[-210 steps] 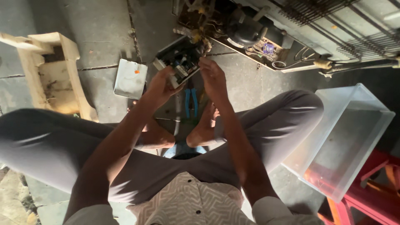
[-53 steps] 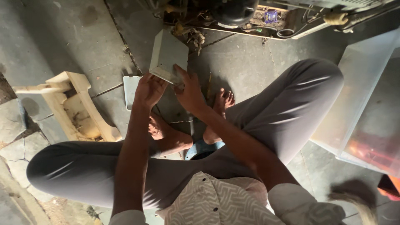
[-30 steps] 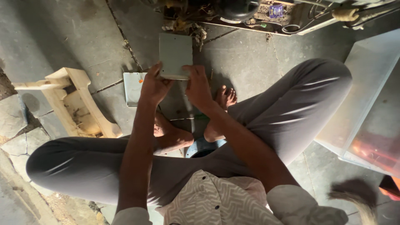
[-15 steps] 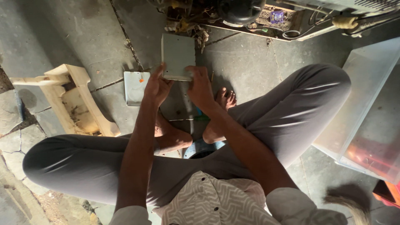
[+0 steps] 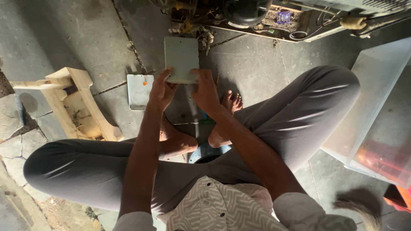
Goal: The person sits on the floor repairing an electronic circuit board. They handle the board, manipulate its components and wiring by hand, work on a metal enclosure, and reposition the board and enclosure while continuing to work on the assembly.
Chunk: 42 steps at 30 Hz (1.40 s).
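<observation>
far left, a pale wooden frame (image 5: pixel 81 107) lies on the cracked concrete floor (image 5: pixel 64 38), its left end cut off by stone slabs. just right of it a small flat metal plate (image 5: pixel 140 90) with an orange spot rests on the floor, its right edge partly covered by the left hand.

the left forearm runs up from the bottom of the view, nearly straight, wrist bent slightly inward. the left hand (image 5: pixel 160 90) is closed lightly on the lower left corner of a grey-green rectangular panel (image 5: pixel 181 58), thumb and forefinger pinching the edge; the other fingers are curled and hard to tell apart. the panel is held upright in front of the person, above the crossed legs, its flat back toward the camera; what is on its far face is hidden.

the right forearm comes in at a slant from the lower right, elbow out of view under the patterned shirt (image 5: pixel 222 209). the right hand (image 5: pixel 206 90) grips the panel's lower right corner, fingers bent over the bottom edge, fingertips hidden behind it.

below the hands, bare feet (image 5: pixel 231 102) cross over grey trousers (image 5: pixel 299 115); something blue (image 5: pixel 205 150) between the legs is mostly covered. at top, machinery with a dark round body (image 5: pixel 246 9), wires and tubing is cut off by the frame edge. at right stands a translucent plastic bin (image 5: pixel 376 107), its contents a reddish blur.
</observation>
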Available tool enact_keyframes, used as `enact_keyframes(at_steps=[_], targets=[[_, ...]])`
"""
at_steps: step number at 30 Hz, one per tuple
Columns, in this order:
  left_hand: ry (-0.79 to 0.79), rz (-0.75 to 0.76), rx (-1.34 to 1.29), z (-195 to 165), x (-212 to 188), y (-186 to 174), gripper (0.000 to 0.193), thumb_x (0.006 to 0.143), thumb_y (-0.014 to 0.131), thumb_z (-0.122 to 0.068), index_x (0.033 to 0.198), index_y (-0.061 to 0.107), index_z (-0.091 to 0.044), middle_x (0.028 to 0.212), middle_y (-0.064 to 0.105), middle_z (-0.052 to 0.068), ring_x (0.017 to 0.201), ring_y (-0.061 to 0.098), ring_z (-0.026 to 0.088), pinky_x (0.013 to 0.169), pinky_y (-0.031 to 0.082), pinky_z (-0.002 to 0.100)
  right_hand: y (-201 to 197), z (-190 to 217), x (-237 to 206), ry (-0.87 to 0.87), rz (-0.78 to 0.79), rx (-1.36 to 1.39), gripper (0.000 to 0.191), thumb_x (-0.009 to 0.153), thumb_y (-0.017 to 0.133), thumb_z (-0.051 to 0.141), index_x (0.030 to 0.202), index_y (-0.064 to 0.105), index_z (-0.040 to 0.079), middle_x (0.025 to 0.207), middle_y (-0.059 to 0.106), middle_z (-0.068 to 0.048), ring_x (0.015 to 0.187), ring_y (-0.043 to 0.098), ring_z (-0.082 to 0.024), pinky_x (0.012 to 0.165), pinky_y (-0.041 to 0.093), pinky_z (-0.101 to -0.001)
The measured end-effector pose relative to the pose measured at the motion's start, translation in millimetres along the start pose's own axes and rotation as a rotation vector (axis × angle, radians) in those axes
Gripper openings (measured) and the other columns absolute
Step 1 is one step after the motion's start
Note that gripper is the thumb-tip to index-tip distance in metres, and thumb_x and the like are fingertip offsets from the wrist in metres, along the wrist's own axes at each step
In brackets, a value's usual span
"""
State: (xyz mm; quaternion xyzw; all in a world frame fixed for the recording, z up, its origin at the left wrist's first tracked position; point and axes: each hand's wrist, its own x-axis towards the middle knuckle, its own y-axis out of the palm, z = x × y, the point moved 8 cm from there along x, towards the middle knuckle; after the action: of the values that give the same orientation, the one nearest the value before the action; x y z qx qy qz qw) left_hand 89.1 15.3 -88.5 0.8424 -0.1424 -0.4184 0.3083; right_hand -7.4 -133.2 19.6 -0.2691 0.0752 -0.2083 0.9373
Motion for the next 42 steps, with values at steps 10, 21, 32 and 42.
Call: enact_keyframes(at_steps=[10, 21, 32, 42], targets=[[-0.013, -0.009, 0.066, 1, 1, -4, 0.034, 0.091, 0.079, -0.019, 0.119, 0.066, -0.006, 0.119, 0.069, 0.006, 0.115, 0.064, 0.021, 0.106, 0.051, 0.04, -2, 0, -1, -0.026, -0.035, 0.02, 0.056, 0.078, 0.057, -0.015, 0.129, 0.056, 0.008, 0.127, 0.051, -0.023, 0.115, 0.055, -0.05, 0.09, 0.049, -0.0532], [-0.087, -0.101, 0.035, 0, -12, 6, 0.047, 0.095, 0.062, -0.044, 0.123, 0.063, -0.006, 0.114, 0.07, 0.007, 0.109, 0.065, 0.023, 0.1, 0.051, 0.04, 22, -30, 1, 0.123, 0.081, 0.023, 0.093, 0.074, 0.081, 0.011, 0.152, 0.031, 0.009, 0.139, 0.043, -0.033, 0.124, 0.048, -0.054, 0.098, 0.046, -0.0575], [0.08, 0.148, 0.533, 19, 10, 28, 0.045, 0.1, 0.062, -0.033, 0.133, 0.053, -0.003, 0.108, 0.07, 0.01, 0.1, 0.068, 0.02, 0.093, 0.056, 0.038, 46, -110, 6, 0.556, 0.079, 0.591, 0.072, 0.09, 0.064, 0.058, 0.149, 0.05, 0.02, 0.137, 0.052, -0.021, 0.112, 0.06, -0.036, 0.093, 0.055, -0.0497], [0.382, -0.084, 1.073, 21, 18, 60, 0.076, 0.073, 0.094, -0.033, 0.127, 0.056, 0.005, 0.09, 0.077, 0.013, 0.08, 0.076, 0.02, 0.065, 0.064, 0.034, 51, -103, -5, 0.982, 0.204, 1.255, 0.066, 0.084, 0.052, 0.074, 0.105, 0.067, 0.014, 0.095, 0.068, -0.011, 0.082, 0.063, -0.03, 0.076, 0.053, -0.0442]])
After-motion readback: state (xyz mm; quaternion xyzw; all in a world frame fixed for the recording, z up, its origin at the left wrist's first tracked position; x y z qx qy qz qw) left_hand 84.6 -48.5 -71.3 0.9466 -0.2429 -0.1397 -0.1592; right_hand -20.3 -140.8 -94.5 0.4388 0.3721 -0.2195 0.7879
